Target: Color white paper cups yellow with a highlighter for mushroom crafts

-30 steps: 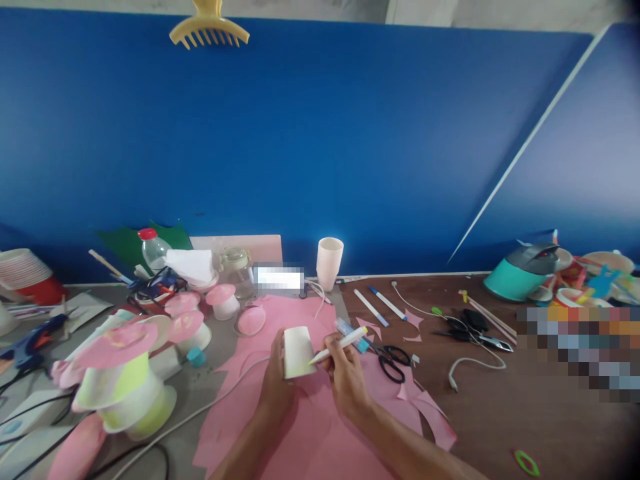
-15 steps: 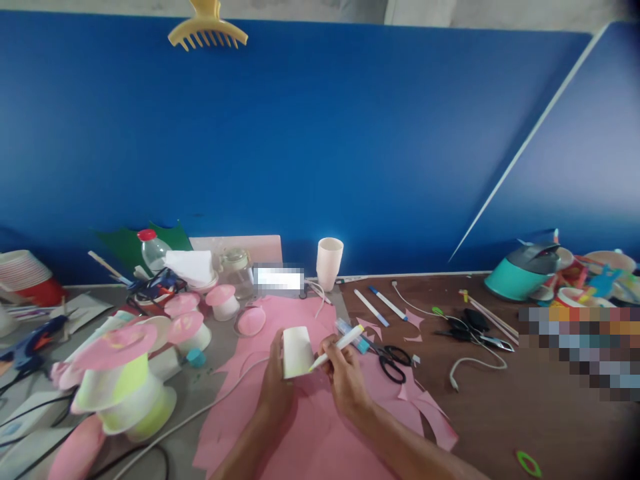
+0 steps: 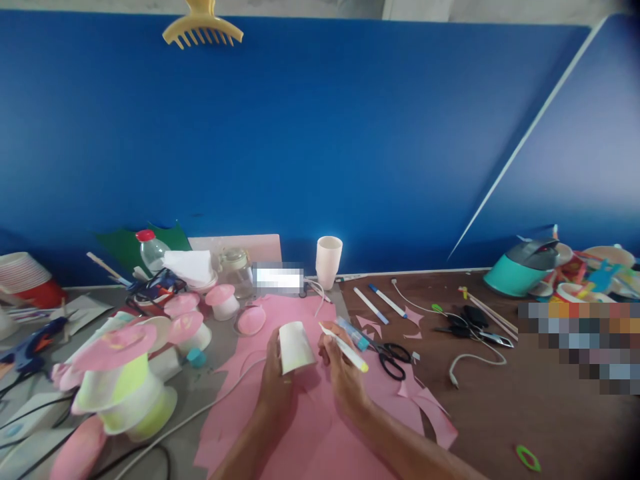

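Observation:
My left hand is wrapped round a white paper cup, tilted over the pink paper. My right hand grips a white marker with a yellow end. The marker slants from upper left to lower right, its yellow end toward me, and its narrow tip is apart from the cup. Just right of that hand lie black-handled scissors and a clear-and-blue item. Part of the cup is hidden behind my left fingers.
Several pink-topped cups and a yellow-green stacked cup piece stand at left. A white cable crosses the paper. At the back is a white cup stack; two markers, a knife and a turquoise container lie rightward.
The marker has swung round in my right hand: its tip has left the cup's lower edge and points up, its yellow end now low. The cup has tilted slightly.

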`<state>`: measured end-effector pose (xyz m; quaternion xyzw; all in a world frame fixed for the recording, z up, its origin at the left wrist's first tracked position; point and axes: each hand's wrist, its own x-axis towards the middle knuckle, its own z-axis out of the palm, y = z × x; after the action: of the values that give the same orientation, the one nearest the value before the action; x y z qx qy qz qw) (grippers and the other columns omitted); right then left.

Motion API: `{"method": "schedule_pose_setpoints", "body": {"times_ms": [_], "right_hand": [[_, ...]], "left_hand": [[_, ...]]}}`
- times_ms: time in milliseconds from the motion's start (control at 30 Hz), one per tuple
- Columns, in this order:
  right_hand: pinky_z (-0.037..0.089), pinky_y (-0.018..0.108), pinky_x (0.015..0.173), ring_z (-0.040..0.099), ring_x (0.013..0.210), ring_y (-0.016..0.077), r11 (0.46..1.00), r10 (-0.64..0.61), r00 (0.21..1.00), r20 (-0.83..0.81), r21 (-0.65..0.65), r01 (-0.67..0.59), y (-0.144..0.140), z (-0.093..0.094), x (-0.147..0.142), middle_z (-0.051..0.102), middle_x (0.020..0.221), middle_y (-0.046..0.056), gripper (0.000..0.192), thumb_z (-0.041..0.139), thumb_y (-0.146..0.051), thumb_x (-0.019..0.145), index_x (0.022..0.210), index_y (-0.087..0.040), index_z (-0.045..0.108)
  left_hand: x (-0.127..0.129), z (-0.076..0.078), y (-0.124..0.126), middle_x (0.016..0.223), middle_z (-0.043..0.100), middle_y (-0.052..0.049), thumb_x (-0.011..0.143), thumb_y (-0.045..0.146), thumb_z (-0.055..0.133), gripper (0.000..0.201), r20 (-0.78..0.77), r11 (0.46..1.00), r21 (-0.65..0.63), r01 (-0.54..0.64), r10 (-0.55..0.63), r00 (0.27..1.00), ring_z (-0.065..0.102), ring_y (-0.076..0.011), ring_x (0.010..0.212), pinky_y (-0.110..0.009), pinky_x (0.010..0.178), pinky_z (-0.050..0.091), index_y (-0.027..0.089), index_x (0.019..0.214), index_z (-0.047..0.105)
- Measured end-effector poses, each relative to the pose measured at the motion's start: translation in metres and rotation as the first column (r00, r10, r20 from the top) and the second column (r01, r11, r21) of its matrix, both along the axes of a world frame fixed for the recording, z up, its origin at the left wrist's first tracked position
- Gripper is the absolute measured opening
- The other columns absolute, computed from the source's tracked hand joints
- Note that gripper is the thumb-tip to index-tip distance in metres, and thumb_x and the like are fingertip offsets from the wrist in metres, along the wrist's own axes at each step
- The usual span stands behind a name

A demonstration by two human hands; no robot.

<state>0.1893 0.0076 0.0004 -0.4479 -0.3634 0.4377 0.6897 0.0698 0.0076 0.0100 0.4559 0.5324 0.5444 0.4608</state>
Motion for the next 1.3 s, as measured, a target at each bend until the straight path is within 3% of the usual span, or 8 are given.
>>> {"method": "schedule_pose_setpoints", "body": {"times_ms": [200, 333, 467, 600, 733, 900, 1167, 1300], "right_hand": [[0.048, 0.034, 0.075, 0.056, 0.082, 0.0215, 0.977, 0.096, 0.979, 0.18, 0.17, -0.127, -0.013, -0.009, 0.001, 0.06, 0.091, 0.004, 0.027, 0.063, -0.038, 0.086, 0.109, -0.025, 0.063], [0.05, 0.035, 0.075, 0.059, 0.082, 0.0218, 0.972, 0.041, 0.93, 0.365, 0.203, -0.122, -0.013, -0.014, -0.001, 0.06, 0.093, 0.004, 0.031, 0.058, -0.021, 0.085, 0.116, -0.025, 0.059], [0.052, 0.035, 0.069, 0.059, 0.076, 0.0203, 0.928, -0.126, 0.808, 0.575, 0.356, -0.108, -0.005, -0.018, 0.003, 0.059, 0.091, 0.004, 0.028, 0.051, -0.015, 0.087, 0.113, -0.024, 0.056], [0.051, 0.038, 0.071, 0.059, 0.08, 0.023, 0.862, -0.286, 0.639, 0.714, 0.483, -0.154, -0.001, -0.019, 0.009, 0.061, 0.091, 0.005, 0.032, 0.045, -0.009, 0.09, 0.115, -0.026, 0.055], [0.046, 0.037, 0.068, 0.055, 0.073, 0.0214, 0.815, -0.345, 0.522, 0.78, 0.525, -0.245, -0.003, -0.015, 0.014, 0.058, 0.083, 0.003, 0.034, 0.043, -0.009, 0.092, 0.118, -0.027, 0.055], [0.04, 0.038, 0.072, 0.053, 0.071, 0.0204, 0.801, -0.413, 0.394, 0.821, 0.533, -0.271, -0.003, -0.009, 0.016, 0.055, 0.079, 0.003, 0.036, 0.04, -0.007, 0.093, 0.121, -0.024, 0.054], [0.038, 0.039, 0.078, 0.055, 0.072, 0.02, 0.844, -0.352, 0.334, 0.874, 0.451, -0.29, -0.004, -0.01, 0.015, 0.056, 0.08, 0.002, 0.03, 0.045, -0.006, 0.089, 0.111, -0.024, 0.057], [0.04, 0.04, 0.076, 0.054, 0.073, 0.0205, 0.808, -0.276, 0.464, 0.842, 0.465, -0.361, -0.004, -0.011, 0.014, 0.056, 0.08, 0.002, 0.033, 0.049, -0.007, 0.084, 0.111, -0.026, 0.057]], "left_hand": [[-0.001, 0.003, 0.0, 0.124, 0.065, -0.014, 0.066, 0.028, 0.067, 0.068, 0.02, 0.999, -0.012, -0.037, 0.037, 0.999, 0.062, -0.0319, 0.11, -0.041, 0.087, 0.054, 0.018, 0.131, 0.05], [-0.007, -0.005, 0.002, 0.132, 0.06, -0.013, 0.068, 0.026, 0.066, 0.071, 0.016, 0.999, -0.043, 0.006, -0.005, 1.0, 0.059, -0.0309, 0.117, -0.041, 0.092, 0.052, 0.021, 0.136, 0.045], [-0.009, -0.012, 0.002, 0.137, 0.055, -0.013, 0.074, 0.029, 0.066, 0.075, -0.021, 0.995, -0.052, 0.084, -0.085, 0.996, 0.054, -0.0312, 0.124, -0.044, 0.099, 0.048, 0.022, 0.142, 0.037], [-0.008, -0.019, 0.003, 0.14, 0.051, -0.014, 0.074, 0.038, 0.07, 0.08, -0.101, 0.997, 0.026, 0.076, -0.073, 0.992, 0.048, -0.0336, 0.131, -0.048, 0.102, 0.045, 0.024, 0.144, 0.035], [-0.009, -0.022, 0.004, 0.147, 0.04, -0.015, 0.075, 0.041, 0.067, 0.076, -0.258, 0.993, 0.102, 0.06, -0.032, 0.966, 0.038, -0.0349, 0.138, -0.052, 0.11, 0.036, 0.022, 0.141, 0.036], [-0.012, -0.025, 0.005, 0.138, 0.049, -0.015, 0.076, 0.041, 0.067, 0.069, -0.285, 0.986, 0.141, 0.094, -0.051, 0.957, 0.045, -0.0342, 0.132, -0.053, 0.108, 0.039, 0.022, 0.136, 0.039], [-0.009, -0.027, 0.005, 0.136, 0.046, -0.018, 0.074, 0.035, 0.064, 0.071, -0.392, 0.97, 0.216, 0.112, -0.018, 0.92, 0.042, -0.0356, 0.133, -0.058, 0.109, 0.036, 0.017, 0.137, 0.035], [-0.009, -0.026, 0.007, 0.123, 0.055, -0.016, 0.069, 0.028, 0.062, 0.066, -0.392, 0.978, 0.17, 0.12, -0.045, 0.919, 0.051, -0.0355, 0.122, -0.056, 0.1, 0.044, 0.017, 0.131, 0.041]]}}
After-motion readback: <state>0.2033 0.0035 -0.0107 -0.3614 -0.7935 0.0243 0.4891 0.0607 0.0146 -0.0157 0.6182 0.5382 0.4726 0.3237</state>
